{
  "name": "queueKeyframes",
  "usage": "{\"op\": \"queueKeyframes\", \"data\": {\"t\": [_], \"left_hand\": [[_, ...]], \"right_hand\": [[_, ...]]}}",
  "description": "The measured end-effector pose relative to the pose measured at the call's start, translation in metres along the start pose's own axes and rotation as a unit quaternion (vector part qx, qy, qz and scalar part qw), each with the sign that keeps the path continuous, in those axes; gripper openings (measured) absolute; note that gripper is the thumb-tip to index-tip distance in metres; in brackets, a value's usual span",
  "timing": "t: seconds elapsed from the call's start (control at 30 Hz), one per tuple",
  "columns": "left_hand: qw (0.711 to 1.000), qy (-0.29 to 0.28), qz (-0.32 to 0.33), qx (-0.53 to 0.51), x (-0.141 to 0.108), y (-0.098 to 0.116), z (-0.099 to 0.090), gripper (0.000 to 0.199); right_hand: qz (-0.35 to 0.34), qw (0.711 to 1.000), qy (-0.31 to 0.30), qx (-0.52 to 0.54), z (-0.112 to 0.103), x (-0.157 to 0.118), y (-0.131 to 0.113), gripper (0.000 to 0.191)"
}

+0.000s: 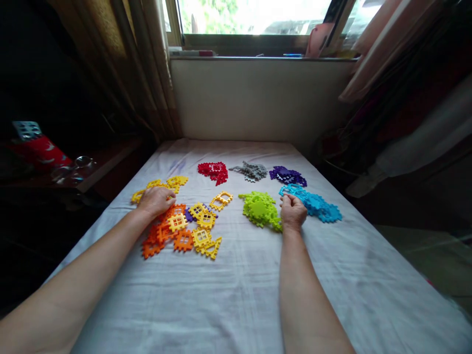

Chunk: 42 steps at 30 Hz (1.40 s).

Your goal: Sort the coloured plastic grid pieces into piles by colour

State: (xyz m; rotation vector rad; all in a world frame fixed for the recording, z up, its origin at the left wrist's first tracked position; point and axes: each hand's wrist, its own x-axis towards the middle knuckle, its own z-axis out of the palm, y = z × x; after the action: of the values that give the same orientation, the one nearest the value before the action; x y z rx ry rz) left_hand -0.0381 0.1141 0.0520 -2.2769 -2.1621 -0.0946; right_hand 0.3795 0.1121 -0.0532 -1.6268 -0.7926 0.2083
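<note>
My left hand (157, 200) is at the left, between yellow interlocking pieces (177, 182) and a pile of orange interlocking pieces (158, 233). Its fingers are curled down, and what they grip, if anything, is hidden. My right hand (293, 211) is closed in a pinch between the lime green pieces (258, 209) and the light blue pieces (320, 205). Its fingertips are by the near-left edge of the blue pile; I cannot make out what is in them. Several yellow window-shaped pieces (201, 237) lie on and beside the orange ones, with a purple piece (190, 215) among them.
Farther back sit piles of red pieces (214, 171), grey pieces (252, 171) and dark purple pieces (287, 175). A pale sheet (236, 295) covers the surface. A low wall (258, 98) and window stand behind; a side table with glasses (79, 167) is at the left.
</note>
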Motion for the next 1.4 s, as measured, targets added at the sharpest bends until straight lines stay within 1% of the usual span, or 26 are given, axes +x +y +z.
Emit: {"op": "queueKeyframes", "data": {"t": [0.13,0.2,0.3,0.43,0.5,0.6,0.67,0.73,0.83,0.93,1.0,1.07,1.1,1.17,1.2,1.3,1.33,1.4], "left_hand": [[0.998,-0.036,-0.007,0.054,-0.012,-0.017,-0.005,0.034],[0.996,-0.042,-0.003,0.076,-0.016,-0.020,-0.005,0.033],[0.995,-0.038,-0.004,0.093,-0.018,-0.019,-0.005,0.034],[0.994,-0.033,-0.035,0.099,-0.009,-0.011,-0.005,0.044],[0.991,-0.054,-0.044,0.113,-0.002,-0.007,-0.004,0.049],[0.986,-0.098,-0.051,0.127,0.008,-0.005,-0.004,0.050],[0.985,-0.107,-0.056,0.124,0.012,-0.006,-0.004,0.050],[0.988,-0.092,-0.059,0.111,0.014,-0.008,-0.005,0.049],[0.995,-0.043,-0.043,0.075,0.017,-0.010,-0.007,0.041],[0.999,-0.008,-0.036,0.000,0.021,-0.003,-0.012,0.031],[0.996,0.020,-0.029,-0.085,0.024,0.014,-0.015,0.029],[0.978,0.051,-0.005,-0.204,0.027,0.041,-0.016,0.028],[0.960,0.046,0.014,-0.275,0.028,0.059,-0.014,0.027],[0.912,0.024,0.046,-0.407,0.030,0.098,-0.008,0.027],[0.904,0.010,0.062,-0.424,0.030,0.119,-0.003,0.027],[0.893,-0.013,0.089,-0.440,0.032,0.174,0.011,0.024],[0.893,-0.021,0.098,-0.439,0.032,0.189,0.016,0.024],[0.895,-0.031,0.111,-0.431,0.033,0.213,0.022,0.025]], "right_hand": [[0.001,1.000,0.002,-0.006,0.000,0.000,0.001,0.039],[0.000,1.000,-0.001,-0.005,-0.001,0.000,0.001,0.039],[0.002,1.000,-0.004,-0.005,-0.003,-0.001,-0.002,0.039],[0.010,1.000,-0.010,-0.001,-0.004,-0.003,-0.007,0.038],[0.013,1.000,-0.011,0.001,-0.004,-0.003,-0.008,0.038],[0.015,1.000,-0.009,0.005,-0.003,-0.002,-0.007,0.039],[0.015,1.000,-0.011,0.010,-0.003,-0.002,-0.005,0.039],[0.018,1.000,-0.013,0.010,-0.002,-0.001,-0.004,0.040],[0.018,1.000,-0.017,0.005,-0.003,-0.001,-0.005,0.040],[0.018,1.000,-0.014,0.003,-0.003,-0.003,-0.006,0.040],[0.017,1.000,-0.014,0.005,-0.002,-0.003,-0.007,0.040],[0.019,1.000,-0.014,0.008,-0.002,-0.004,-0.008,0.040],[0.022,1.000,-0.014,0.009,-0.002,-0.004,-0.008,0.040],[0.028,0.999,-0.012,0.009,-0.001,-0.003,-0.008,0.040],[0.029,0.999,-0.013,0.008,-0.001,-0.003,-0.007,0.040],[0.023,1.000,-0.016,0.005,-0.001,-0.002,-0.006,0.040],[0.020,1.000,-0.016,0.004,-0.001,-0.002,-0.006,0.040],[0.017,1.000,-0.014,0.003,-0.002,-0.003,-0.006,0.040]]}}
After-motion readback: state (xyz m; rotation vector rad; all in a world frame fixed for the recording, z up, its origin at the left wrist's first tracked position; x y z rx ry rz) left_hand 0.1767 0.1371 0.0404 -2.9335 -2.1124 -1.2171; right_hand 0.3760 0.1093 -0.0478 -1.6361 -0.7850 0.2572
